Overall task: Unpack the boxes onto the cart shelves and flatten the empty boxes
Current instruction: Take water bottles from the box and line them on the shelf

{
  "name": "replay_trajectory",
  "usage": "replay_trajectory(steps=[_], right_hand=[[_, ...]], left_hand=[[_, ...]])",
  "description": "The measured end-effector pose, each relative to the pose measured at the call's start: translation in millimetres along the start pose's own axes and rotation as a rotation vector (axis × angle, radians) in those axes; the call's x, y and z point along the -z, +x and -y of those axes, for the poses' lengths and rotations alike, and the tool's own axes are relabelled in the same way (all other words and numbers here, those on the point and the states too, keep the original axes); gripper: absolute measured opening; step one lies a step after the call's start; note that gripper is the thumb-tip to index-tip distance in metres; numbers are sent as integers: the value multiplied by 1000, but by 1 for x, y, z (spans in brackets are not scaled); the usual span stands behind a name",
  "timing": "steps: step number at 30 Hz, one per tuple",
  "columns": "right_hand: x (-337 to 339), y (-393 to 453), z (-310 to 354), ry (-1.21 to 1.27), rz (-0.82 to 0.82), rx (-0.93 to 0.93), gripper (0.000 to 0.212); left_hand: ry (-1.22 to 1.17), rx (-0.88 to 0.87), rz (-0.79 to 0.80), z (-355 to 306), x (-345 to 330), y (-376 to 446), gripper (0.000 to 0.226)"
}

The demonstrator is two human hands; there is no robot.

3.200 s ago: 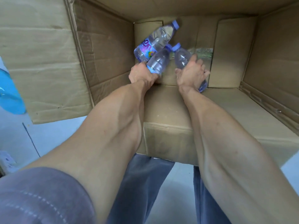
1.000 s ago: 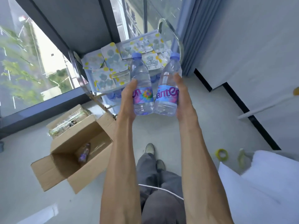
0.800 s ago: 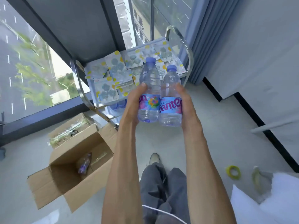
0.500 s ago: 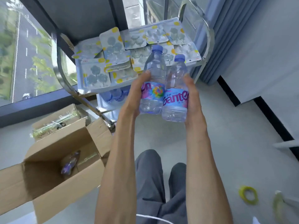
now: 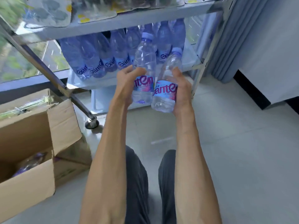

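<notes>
The person's left hand [image 5: 125, 81] has its fingers wrapped round one water bottle [image 5: 144, 68] and the right hand [image 5: 182, 91] grips a second bottle [image 5: 166, 88], the two held side by side, touching, just in front of the cart's middle shelf [image 5: 100, 82]. That shelf already carries a row of bottles [image 5: 113, 57], with flat packets [image 5: 48, 12] on the shelf above. An open cardboard box [image 5: 32, 159] sits on the floor to the left, one bottle [image 5: 29, 165] lying inside it.

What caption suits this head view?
Left hand and right hand each carry a clear plastic water bottle toward the metal cart's middle shelf.
</notes>
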State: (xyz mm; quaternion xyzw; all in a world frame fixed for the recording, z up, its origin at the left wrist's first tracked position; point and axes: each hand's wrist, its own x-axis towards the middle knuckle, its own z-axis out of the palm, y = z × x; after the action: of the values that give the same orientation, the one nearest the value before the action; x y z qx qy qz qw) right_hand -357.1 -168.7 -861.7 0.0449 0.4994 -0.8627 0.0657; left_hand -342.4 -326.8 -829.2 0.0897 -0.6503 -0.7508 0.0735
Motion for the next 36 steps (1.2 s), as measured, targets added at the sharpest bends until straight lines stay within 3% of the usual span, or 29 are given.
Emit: replay_trajectory(steps=[3, 5, 10, 14, 16, 19, 21, 36], right_hand=[[0, 0, 12, -115, -6, 17, 36], [-1, 7, 21, -141, -2, 6, 42], [-17, 42, 18, -211, -133, 79, 35], [-14, 87, 12, -335, -177, 208, 64], [-13, 107, 13, -422, -187, 301, 63], [-20, 140, 13, -533, -179, 421, 55], [-25, 157, 9, -544, -169, 459, 62], [-8, 194, -16, -641, -104, 540, 64]], left_hand=[[173, -56, -111, -4, 2, 5, 29], [266, -72, -170, -1, 0, 12, 43], [442, -133, -413, 16, -23, 36, 52], [484, -121, -524, 28, -41, 80, 61], [476, -110, -583, 31, -49, 101, 63], [408, -153, -624, 35, -58, 133, 54], [389, -219, -628, 39, -58, 145, 50], [588, -249, -723, 69, -58, 161, 61]])
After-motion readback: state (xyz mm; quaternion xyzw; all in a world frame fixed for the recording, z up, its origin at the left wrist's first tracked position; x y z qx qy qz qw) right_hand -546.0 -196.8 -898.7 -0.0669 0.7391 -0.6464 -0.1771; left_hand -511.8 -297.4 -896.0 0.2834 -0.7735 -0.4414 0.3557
